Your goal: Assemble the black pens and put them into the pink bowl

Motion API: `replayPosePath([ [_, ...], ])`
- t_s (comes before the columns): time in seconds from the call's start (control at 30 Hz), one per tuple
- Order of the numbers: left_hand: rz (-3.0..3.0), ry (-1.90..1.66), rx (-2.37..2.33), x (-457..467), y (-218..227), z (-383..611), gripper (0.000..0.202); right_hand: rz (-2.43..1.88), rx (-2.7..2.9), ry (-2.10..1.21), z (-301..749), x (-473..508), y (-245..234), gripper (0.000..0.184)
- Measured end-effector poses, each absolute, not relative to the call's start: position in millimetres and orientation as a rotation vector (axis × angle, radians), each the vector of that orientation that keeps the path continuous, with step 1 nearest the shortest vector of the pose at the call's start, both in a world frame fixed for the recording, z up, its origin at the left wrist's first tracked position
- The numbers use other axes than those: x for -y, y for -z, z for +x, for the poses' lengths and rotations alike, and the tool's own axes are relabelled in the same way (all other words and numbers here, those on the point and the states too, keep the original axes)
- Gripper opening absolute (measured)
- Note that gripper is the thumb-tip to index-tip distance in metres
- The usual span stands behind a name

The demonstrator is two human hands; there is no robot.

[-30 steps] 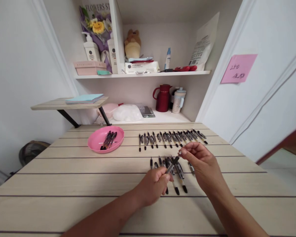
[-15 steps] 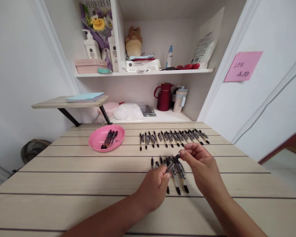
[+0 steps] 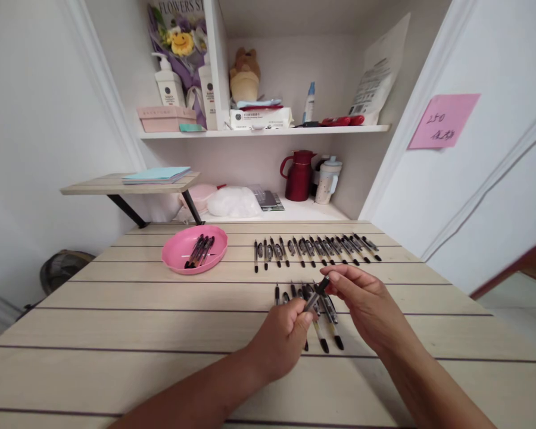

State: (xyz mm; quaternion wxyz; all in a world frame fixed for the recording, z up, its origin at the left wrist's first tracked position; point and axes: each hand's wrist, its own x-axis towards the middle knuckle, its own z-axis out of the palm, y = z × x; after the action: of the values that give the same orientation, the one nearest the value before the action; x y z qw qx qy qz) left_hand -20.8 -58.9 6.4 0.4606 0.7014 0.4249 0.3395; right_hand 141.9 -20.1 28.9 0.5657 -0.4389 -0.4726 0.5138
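Note:
My left hand [image 3: 282,335] is closed around the barrel of a pen [image 3: 315,296], which tilts up to the right above the table. At the pen's black upper end, my right hand [image 3: 361,297] has its thumb and index finger on the tip, the other fingers curled loosely behind. Beneath the hands lies a row of black and clear pens [image 3: 333,328], partly hidden by my left hand. Farther back, a longer row of similar pens and separate dark parts [image 3: 312,251] stretches across the table.
To the left, a pink plate [image 3: 170,256] holds several pens. Behind it stands a small wooden riser [image 3: 89,185] with blue paper on top. A red jug [image 3: 300,176] and a pale tumbler [image 3: 327,182] stand at the back under a loaded shelf [image 3: 259,132].
My right thumb and index finger have shifted slightly at the pen's upper end, and the right hand sits a little lower. The left hand keeps its hold. The view has moved slightly.

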Motion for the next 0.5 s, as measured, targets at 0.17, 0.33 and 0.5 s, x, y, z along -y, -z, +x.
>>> replayPosePath([
  [0.17,1.724,-0.857,-1.045,60.4,-6.2,-19.8,0.031,-1.019,1.157,-1.203,139.8,19.9,-28.1,0.017],
  [0.33,1.679,-0.873,-1.021,61.0,-8.6,-19.2,0.031,-0.952,1.211,-1.257,142.2,19.8,-30.0,0.021],
  [0.5,1.694,-0.874,-1.011,59.8,-9.0,-20.0,0.029,-0.912,1.171,-1.31,142.5,19.4,-30.3,0.028],
])
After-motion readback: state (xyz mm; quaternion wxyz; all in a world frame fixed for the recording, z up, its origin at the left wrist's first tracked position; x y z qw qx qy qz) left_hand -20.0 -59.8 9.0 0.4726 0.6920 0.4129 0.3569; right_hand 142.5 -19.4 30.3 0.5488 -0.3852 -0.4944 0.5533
